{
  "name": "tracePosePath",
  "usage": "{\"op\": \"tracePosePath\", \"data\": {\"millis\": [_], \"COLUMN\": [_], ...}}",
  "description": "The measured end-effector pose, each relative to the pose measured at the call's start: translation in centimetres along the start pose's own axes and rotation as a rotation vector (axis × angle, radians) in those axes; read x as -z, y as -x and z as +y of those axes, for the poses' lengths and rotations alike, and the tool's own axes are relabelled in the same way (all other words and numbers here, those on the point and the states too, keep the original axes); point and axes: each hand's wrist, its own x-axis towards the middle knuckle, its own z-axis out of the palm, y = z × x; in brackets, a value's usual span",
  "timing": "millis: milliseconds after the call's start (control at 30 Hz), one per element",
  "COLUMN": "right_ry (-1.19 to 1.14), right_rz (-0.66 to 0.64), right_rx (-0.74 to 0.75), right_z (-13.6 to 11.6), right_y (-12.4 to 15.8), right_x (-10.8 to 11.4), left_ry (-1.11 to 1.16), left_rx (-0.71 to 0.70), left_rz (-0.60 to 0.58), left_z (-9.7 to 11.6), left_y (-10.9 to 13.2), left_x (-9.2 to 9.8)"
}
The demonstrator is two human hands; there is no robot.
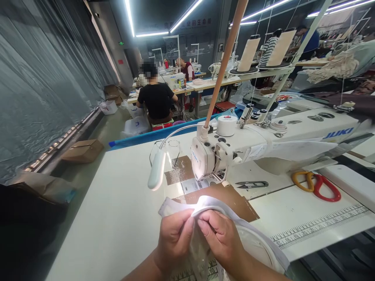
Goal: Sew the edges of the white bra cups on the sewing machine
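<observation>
Both my hands pinch a white fabric piece (237, 218) with a banded edge, in front of the sewing machine (205, 156). My left hand (175, 232) grips the band between thumb and fingers. Close beside it, my right hand (219, 234) holds the same edge, thumb tip near the left thumb. The fabric's sheer part hangs below the hands, and its band curves away to the right, partly behind my right forearm. A lit lamp (157, 169) on a bent neck shines over the needle area.
Thread snips (252, 184) and scissors with yellow and red handles (326, 188) lie right of the machine. Eyeglasses (168, 144) rest behind the lamp. A ruler strip (319, 224) runs along the table (96, 218). A person in black (156, 99) sits ahead at another table.
</observation>
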Motion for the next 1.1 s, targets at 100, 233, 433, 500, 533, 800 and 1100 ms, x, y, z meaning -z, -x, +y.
{"op": "tracePosePath", "data": {"millis": [100,233,433,500,533,800,1100], "right_ry": [-0.017,-0.026,0.01,0.03,0.039,0.037,0.158], "right_rz": [0.01,0.025,0.048,0.041,0.04,0.063,0.093], "right_rx": [-0.012,-0.004,0.033,0.038,0.04,0.062,0.166], "right_z": [0.0,0.1,0.5,0.7,0.8,0.8,1.0], "right_y": [0.0,0.1,0.3,0.5,0.5,0.7,0.5], "right_x": [0.0,0.0,0.1,0.1,0.1,0.1,0.1], "left_ry": [0.006,-0.007,-0.105,-0.151,-0.176,-0.333,-0.497], "left_rx": [-0.007,0.006,-0.115,-0.244,-0.301,-0.48,-0.585], "left_rz": [-0.003,-0.007,0.022,0.067,0.086,0.138,0.11], "left_z": [0.0,-0.2,-0.8,-1.2,-1.3,-1.9,-2.2], "left_y": [0.0,0.1,0.4,0.6,0.7,0.9,1.2], "left_x": [-0.1,-0.2,-0.3,-0.3,-0.3,-0.4,-0.4]}}
